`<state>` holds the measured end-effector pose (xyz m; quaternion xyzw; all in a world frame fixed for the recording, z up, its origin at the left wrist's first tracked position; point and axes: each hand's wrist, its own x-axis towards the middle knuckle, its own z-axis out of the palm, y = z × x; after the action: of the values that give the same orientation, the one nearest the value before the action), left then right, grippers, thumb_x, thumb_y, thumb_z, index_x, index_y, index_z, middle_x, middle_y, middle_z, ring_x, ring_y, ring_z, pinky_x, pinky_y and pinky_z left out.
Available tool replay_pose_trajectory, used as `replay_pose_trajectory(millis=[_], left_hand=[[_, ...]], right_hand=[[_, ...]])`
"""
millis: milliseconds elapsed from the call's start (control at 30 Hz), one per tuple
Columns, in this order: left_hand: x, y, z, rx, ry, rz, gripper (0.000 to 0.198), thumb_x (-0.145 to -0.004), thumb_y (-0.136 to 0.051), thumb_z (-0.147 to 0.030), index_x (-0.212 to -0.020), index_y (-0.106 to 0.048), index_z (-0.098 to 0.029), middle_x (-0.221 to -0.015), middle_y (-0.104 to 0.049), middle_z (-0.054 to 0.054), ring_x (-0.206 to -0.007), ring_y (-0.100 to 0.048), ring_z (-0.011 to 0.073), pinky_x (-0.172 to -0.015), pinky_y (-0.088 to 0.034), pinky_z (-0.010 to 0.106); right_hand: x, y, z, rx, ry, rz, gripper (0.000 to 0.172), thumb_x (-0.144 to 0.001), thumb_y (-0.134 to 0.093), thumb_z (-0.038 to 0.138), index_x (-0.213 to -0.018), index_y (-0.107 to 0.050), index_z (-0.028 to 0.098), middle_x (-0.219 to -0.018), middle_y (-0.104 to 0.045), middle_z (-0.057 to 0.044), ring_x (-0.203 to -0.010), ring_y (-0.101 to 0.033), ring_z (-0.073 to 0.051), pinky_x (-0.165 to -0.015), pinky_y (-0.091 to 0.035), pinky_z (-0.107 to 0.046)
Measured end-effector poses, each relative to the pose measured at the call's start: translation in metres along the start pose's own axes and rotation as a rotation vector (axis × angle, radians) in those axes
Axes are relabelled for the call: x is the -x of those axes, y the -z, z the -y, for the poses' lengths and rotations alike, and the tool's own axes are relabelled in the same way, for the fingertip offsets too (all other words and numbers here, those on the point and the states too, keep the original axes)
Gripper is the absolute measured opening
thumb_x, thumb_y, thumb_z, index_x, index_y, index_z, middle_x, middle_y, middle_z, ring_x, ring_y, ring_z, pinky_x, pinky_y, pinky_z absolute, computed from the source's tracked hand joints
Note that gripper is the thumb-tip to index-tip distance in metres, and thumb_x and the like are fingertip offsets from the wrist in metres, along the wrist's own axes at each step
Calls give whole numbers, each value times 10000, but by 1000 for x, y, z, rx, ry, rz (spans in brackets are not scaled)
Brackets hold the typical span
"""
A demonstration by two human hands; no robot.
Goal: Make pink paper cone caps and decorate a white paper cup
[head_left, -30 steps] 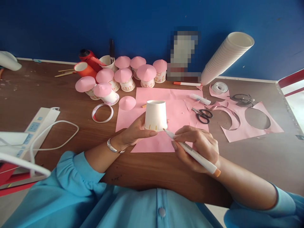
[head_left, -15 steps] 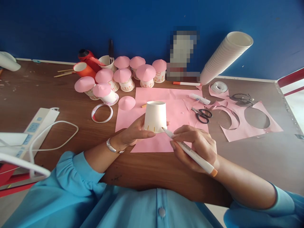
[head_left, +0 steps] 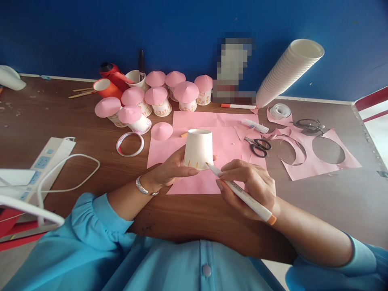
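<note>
My left hand (head_left: 172, 167) grips a white paper cup (head_left: 198, 148) held upside down over a pink paper sheet (head_left: 212, 133). The cup has short orange strokes near its lower rim. My right hand (head_left: 248, 184) pinches a white marker (head_left: 241, 195) with an orange end cap, and its tip touches the cup's lower right rim. A loose pink paper cone (head_left: 162, 130) lies left of the cup.
Several cups topped with pink cones (head_left: 157, 99) stand at the back, beside an orange glue gun (head_left: 110, 79). Scissors (head_left: 258, 145), a glue stick (head_left: 255, 126), cut pink paper (head_left: 321, 155), a tape ring (head_left: 131, 144), a leaning cup stack (head_left: 287, 70) and a power strip (head_left: 48, 157) surround the work spot.
The marker tip has slid a little left along the cup's lower rim. The cup has barely shifted in my left hand.
</note>
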<state>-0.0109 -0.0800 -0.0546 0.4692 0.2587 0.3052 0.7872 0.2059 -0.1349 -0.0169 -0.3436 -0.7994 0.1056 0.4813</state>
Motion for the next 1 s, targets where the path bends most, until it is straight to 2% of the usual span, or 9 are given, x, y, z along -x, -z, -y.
replay_pose_trajectory(millis=[533,800,900,1000], left_hand=[[-1,1,0,-34,-23,32,653,-796,-832,-322,-1401,-616,-208,-1338,-729,162,-1293,-656,385,-1142,-471,574],[-1,1,-1,-37,-15,29,656,-794,-830,-317,-1402,-611,-203,-1336,-730,174,-1289,-660,391,-1118,-489,568],[-1,2,1,-14,-30,43,611,-806,-814,-312,-1380,-636,-204,-1344,-728,164,-1317,-641,390,-1122,-488,561],[-2,3,4,34,-54,62,568,-803,-815,-314,-1341,-668,-207,-1340,-730,156,-1333,-632,391,-1136,-476,566]], right_hand=[[-1,1,0,11,-7,30,182,-885,-651,60,-948,-586,217,-708,-697,-13,-610,-708,-156,-540,-563,-249],[-1,3,3,-64,-50,86,186,-884,-621,41,-921,-557,211,-638,-614,22,-551,-659,-141,-494,-494,-249],[2,6,1,-102,-16,37,152,-936,-606,77,-1032,-598,195,-722,-666,-17,-589,-678,-158,-517,-546,-274],[5,5,-8,-59,6,-55,220,-1002,-593,140,-1215,-624,185,-964,-766,-102,-814,-770,-212,-694,-646,-341]])
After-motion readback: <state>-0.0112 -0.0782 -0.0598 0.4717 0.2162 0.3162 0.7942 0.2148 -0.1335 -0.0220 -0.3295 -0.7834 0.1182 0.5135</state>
